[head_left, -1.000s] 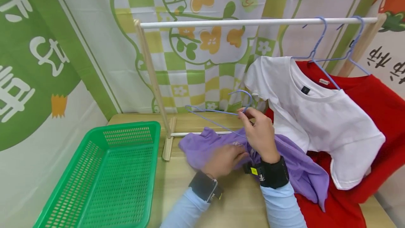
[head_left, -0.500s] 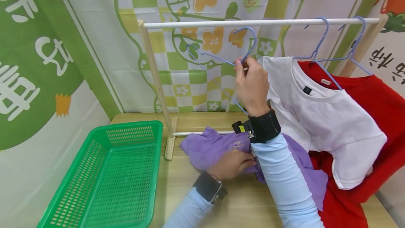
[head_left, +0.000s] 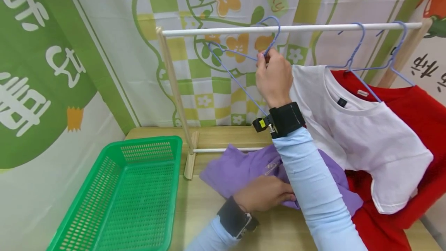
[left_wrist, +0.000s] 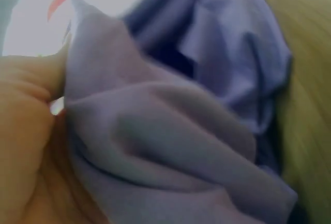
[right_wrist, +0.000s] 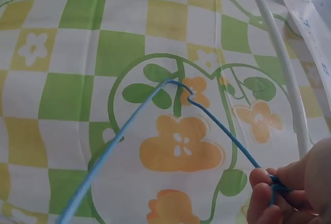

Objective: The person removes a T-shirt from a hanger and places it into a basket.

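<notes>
A blue wire hanger [head_left: 238, 82] is pinched at its neck by my right hand [head_left: 275, 76], just under the white rail [head_left: 223, 31]. Its hook overlaps the rail in the head view, and the bare left shoulder of the hanger slants down toward the table. My left hand [head_left: 263, 193] grips a fold of the purple shirt [head_left: 231, 167], which lies crumpled on the table below. In the left wrist view the purple cloth [left_wrist: 155, 125] bunches up beside the thumb. My right sleeve hides part of the shirt and the hanger's lower end.
To the right, a white T-shirt [head_left: 362, 127] and a red shirt [head_left: 426, 111] hang on blue hangers from the rail. A green plastic basket [head_left: 177, 173] stands left of the rack's wooden leg [head_left: 177, 100]. The wooden table [head_left: 202, 224] extends beneath, with a patterned curtain [head_left: 205, 100] behind.
My right hand has raised the hanger from near the table up to the rail. My left hand has shifted slightly right, pulling at the purple shirt.
</notes>
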A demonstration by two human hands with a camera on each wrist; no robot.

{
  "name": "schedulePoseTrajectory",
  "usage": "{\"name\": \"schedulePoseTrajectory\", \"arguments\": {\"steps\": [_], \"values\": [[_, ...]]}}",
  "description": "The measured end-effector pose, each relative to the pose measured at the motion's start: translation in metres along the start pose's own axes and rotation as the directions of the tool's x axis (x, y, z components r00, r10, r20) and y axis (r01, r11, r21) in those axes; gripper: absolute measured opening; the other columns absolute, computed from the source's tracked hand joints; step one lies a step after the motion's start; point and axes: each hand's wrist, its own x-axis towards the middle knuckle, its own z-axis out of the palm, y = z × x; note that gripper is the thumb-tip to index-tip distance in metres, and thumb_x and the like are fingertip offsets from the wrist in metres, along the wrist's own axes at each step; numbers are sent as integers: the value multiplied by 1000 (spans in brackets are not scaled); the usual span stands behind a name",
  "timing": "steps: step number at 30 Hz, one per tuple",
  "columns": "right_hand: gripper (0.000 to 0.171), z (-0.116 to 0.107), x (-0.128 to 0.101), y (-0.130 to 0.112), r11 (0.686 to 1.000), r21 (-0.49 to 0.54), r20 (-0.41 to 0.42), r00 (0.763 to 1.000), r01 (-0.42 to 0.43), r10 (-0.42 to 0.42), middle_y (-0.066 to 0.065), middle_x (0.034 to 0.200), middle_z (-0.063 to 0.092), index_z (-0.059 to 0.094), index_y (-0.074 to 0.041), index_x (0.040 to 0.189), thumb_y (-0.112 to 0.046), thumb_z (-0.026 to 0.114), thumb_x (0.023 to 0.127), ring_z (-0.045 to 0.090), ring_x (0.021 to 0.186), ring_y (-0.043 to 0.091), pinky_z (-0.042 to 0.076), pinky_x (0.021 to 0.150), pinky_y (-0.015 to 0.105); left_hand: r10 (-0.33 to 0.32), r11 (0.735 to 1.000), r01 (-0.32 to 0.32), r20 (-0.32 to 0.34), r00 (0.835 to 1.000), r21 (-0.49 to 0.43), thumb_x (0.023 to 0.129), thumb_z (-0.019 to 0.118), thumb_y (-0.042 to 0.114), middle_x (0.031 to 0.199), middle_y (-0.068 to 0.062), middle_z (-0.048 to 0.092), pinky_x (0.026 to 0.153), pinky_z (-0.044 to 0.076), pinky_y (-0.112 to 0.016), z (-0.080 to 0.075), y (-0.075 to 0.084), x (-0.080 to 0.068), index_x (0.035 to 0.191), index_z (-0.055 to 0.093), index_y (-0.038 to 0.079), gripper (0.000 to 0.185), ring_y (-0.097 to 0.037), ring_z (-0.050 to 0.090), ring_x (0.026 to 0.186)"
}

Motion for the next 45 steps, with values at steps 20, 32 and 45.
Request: {"name": "schedulePoseTrajectory", "arguments": {"steps": [20, 32, 45], "values": [[48, -15, -36, 13, 987, -119, 60, 993, 111, -105, 18, 139, 64, 60, -10, 143, -31, 67, 102, 57, 127, 40, 48, 102, 56, -156, 968, 135, -86, 984, -211, 111, 54, 29, 72, 10, 51, 62, 40, -10, 0, -44, -15, 93, 63, 14, 26, 2, 46, 61], [119, -85, -180, 126, 914, -348, 701, 705, 208, 107, 37, 164, 25, 24, -31, 168, -68, 86, 74, 33, 144, 64, 42, 87, 87, -500, 831, 516, 127, 857, -210, 68, 98, 43, 175, -18, 18, 112, 48, -63, 14, -65, -33, 168, -5, 43, 144, -48, 24, 159], [114, -41, -241, 202, 851, -407, 524, 848, 332, -81, 35, 150, 46, 46, -33, 159, -44, 102, 61, 53, 121, 57, 48, 86, 70, -359, 933, 359, -28, 933, -27, 84, 74, 3, 143, -3, 68, 118, 46, -46, 22, -47, -13, 147, 61, 19, 66, -26, 62, 133]]}}
